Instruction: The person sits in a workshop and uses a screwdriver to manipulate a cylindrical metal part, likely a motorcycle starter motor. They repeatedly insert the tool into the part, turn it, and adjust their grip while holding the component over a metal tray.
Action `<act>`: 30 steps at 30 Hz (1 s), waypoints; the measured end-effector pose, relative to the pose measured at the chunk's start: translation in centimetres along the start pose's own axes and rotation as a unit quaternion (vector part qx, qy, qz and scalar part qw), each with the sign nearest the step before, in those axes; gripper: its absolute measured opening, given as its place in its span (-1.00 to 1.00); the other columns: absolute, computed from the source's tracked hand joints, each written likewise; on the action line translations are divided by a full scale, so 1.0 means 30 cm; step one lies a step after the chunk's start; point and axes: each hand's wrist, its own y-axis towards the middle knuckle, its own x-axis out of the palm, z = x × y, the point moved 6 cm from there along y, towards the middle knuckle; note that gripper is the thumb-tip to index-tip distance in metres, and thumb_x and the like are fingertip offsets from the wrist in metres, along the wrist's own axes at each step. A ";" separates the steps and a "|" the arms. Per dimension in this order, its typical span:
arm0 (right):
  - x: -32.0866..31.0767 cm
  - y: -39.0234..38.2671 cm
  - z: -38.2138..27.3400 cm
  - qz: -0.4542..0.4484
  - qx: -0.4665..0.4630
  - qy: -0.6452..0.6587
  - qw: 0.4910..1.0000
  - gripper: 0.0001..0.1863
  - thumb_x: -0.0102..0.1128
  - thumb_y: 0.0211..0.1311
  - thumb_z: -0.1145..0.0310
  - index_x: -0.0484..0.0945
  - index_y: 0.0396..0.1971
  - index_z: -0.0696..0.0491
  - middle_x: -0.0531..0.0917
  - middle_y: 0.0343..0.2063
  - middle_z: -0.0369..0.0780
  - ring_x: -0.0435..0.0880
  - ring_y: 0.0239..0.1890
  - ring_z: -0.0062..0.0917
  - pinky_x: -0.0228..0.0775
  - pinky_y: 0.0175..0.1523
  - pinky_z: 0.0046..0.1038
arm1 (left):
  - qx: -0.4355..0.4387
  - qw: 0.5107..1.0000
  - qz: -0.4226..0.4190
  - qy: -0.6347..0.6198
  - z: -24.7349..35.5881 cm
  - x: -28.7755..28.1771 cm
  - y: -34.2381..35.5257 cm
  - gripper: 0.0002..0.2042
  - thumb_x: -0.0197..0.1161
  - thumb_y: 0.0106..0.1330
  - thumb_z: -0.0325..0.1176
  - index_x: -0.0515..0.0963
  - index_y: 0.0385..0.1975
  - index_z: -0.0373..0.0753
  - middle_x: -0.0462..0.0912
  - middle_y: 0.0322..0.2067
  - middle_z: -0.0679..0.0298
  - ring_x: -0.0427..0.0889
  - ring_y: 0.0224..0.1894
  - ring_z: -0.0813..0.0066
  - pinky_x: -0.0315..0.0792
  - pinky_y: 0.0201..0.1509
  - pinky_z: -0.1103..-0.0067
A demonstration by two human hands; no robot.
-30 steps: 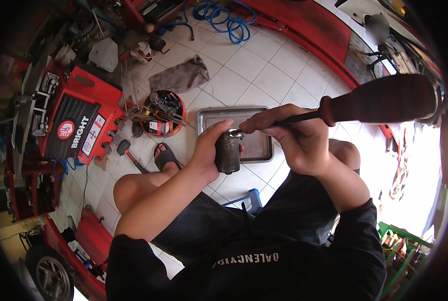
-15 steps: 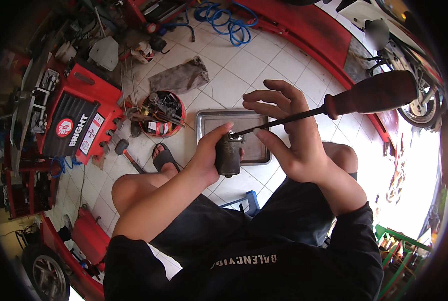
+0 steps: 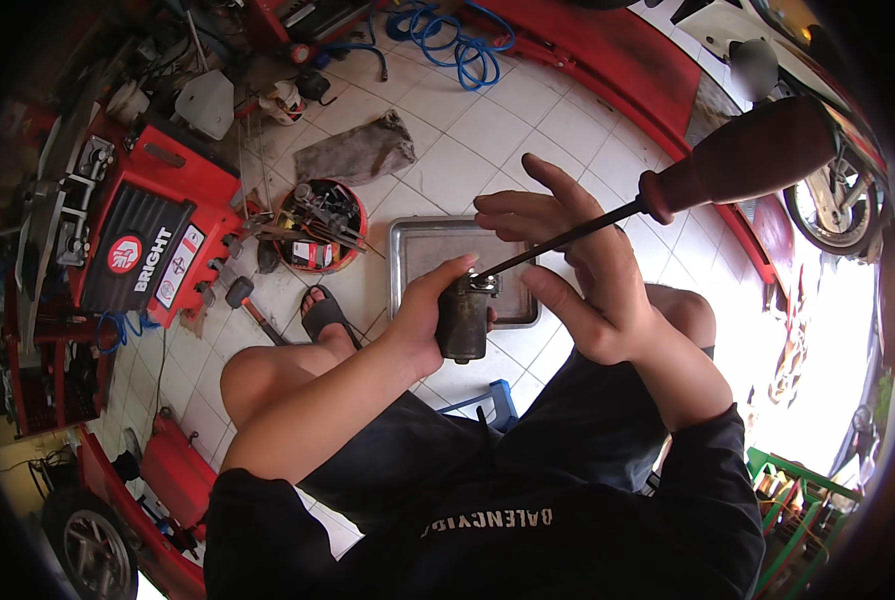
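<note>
Gripped in my left hand (image 3: 419, 318) is a dark metal cylinder (image 3: 462, 328), which looks like a small motor, with bright fittings at its upper end. My left thumb lies along that end, and fingertips show on the far side. A long screwdriver (image 3: 737, 160) with a dark red handle slants from upper right, its tip at the cylinder's fittings. Beside the shaft, my right hand (image 3: 602, 285) is open, fingers spread and thumb apart. The shaft crosses in front of the palm between thumb and fingers; whether it touches the skin I cannot tell.
A metal tray (image 3: 396, 265) lies on the tiled floor beyond my hands. Left of it stand a red tub (image 3: 357, 245) of tools and parts, a hammer (image 3: 252, 305) and a red machine (image 3: 147, 220). A grey cloth (image 3: 352, 150) lies farther off. A motorcycle (image 3: 837, 210) stands at right.
The cylinder and my left hand have shifted slightly down and right. The screwdriver's handle has swung upward, its shaft now steeper. My right fingers have moved slightly and remain spread.
</note>
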 end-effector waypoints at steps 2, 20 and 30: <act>0.010 -0.007 0.003 -0.039 0.007 0.054 0.998 -0.35 0.05 0.28 0.71 0.12 0.37 0.41 0.76 -0.20 -0.02 0.76 -0.02 -0.24 0.50 0.18 -0.31 | 0.006 1.000 0.000 -0.011 0.001 0.009 -0.003 -0.65 0.28 0.34 -0.03 0.55 -0.16 -0.22 0.66 -0.36 0.19 0.70 -0.37 0.27 0.60 -0.27 0.40; 0.012 -0.004 -0.031 -0.093 0.004 -0.064 0.994 -0.49 0.14 0.23 0.70 0.39 0.22 0.36 0.76 -0.21 -0.12 0.77 -0.10 -0.30 0.60 0.03 -0.32 | -0.015 0.999 -0.024 -0.046 -0.029 0.003 0.001 -0.64 0.21 0.38 -0.05 0.53 -0.10 -0.25 0.66 -0.32 0.13 0.70 -0.34 0.26 0.60 -0.24 0.37; 0.006 -0.013 -0.052 -0.065 -0.012 -0.113 0.991 -0.48 0.34 0.19 0.56 0.46 0.18 0.26 0.72 -0.08 -0.02 0.75 -0.05 -0.28 0.58 0.04 -0.33 | -0.025 0.999 -0.020 -0.015 -0.031 0.023 0.000 -0.63 0.28 0.32 -0.03 0.53 -0.22 -0.28 0.66 -0.47 0.14 0.70 -0.45 0.30 0.61 -0.32 0.44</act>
